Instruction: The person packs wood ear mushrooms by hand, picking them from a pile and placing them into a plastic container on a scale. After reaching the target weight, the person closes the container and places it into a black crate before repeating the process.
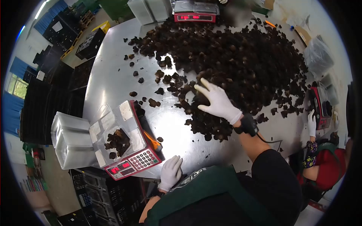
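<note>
My right hand [218,100], in a white glove, reaches over the near edge of a large heap of dark brown mushrooms [241,56], which look like wood ear. Its fingers are spread, with nothing seen gripped between them. My left hand [171,173], gloved too, rests at the near edge of the metal table [109,75], fingers stretched out and close together, holding nothing visible. Just left of it stands a red and white digital scale [132,162]. On the scale sits a clear plastic container [102,145] with a few mushrooms [117,143] inside.
Stacked clear containers [71,139] stand left of the scale. An orange-handled tool [152,141] lies beside it. A second scale [194,17] is at the far side. At right, a co-worker's gloved hand [312,123] is by another scale [322,107]. Black crates [105,196] are below.
</note>
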Motion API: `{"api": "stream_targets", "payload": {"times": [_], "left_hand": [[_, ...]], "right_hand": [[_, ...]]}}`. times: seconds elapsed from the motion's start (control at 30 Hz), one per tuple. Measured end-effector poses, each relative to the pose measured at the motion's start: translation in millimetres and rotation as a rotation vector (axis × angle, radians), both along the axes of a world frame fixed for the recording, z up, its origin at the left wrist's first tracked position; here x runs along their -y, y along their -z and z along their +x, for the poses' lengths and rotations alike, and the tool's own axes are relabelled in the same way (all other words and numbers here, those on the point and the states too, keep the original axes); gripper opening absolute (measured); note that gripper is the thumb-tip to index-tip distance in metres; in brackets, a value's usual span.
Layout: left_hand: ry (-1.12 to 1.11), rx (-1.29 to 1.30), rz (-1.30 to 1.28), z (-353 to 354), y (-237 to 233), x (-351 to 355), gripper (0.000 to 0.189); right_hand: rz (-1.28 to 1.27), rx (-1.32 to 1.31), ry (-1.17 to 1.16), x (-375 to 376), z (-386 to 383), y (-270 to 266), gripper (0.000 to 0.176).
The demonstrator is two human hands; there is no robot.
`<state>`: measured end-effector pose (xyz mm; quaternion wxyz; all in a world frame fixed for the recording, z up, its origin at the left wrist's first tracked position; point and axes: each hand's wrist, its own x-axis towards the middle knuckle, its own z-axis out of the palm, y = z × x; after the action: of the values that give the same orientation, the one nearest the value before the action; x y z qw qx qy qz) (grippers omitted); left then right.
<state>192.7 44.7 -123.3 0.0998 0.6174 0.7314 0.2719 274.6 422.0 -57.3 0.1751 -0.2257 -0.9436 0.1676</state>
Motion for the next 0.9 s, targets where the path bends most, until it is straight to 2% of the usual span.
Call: {"api": "stream_targets", "payload": {"times": [0.03,0.07,0.17,0.2,0.37,0.5,0.77,0.83,0.9], "left_hand": [[-0.003,0.0,-0.003,1,0,0,0.045],[-0.012,-0.004,-0.002,2,0,0,0.044],[-0.02,-0.011,-0.014,3,5,3,0.046],[-0.017,-0.019,-0.011,3,7,3,0.046],[-0.007,-0.023,-0.011,3,8,4,0.045],[0.009,-0.023,0.018,0,14,4,0.045],[0.05,-0.048,0.015,-2,21,7,0.048],[0.046,-0.042,-0.004,-2,17,9,0.048],[0.025,-0.034,-0.015,0,15,7,0.048]], "right_hand": [[-0.032,-0.075,-0.014,-1,10,-8,0.078],[0.06,0.009,0.087,1,21,-16,0.08],[0.12,0.21,0.292,-2,45,23,0.085],[0.099,0.159,0.303,2,43,30,0.088],[0.096,0.194,0.092,50,14,28,0.077],[0.083,0.196,-0.03,92,21,30,0.068],[0.011,0.294,0.067,121,76,20,0.073],[-0.096,0.27,0.012,113,80,18,0.067],[-0.283,0.042,-0.06,88,77,18,0.035]]}}
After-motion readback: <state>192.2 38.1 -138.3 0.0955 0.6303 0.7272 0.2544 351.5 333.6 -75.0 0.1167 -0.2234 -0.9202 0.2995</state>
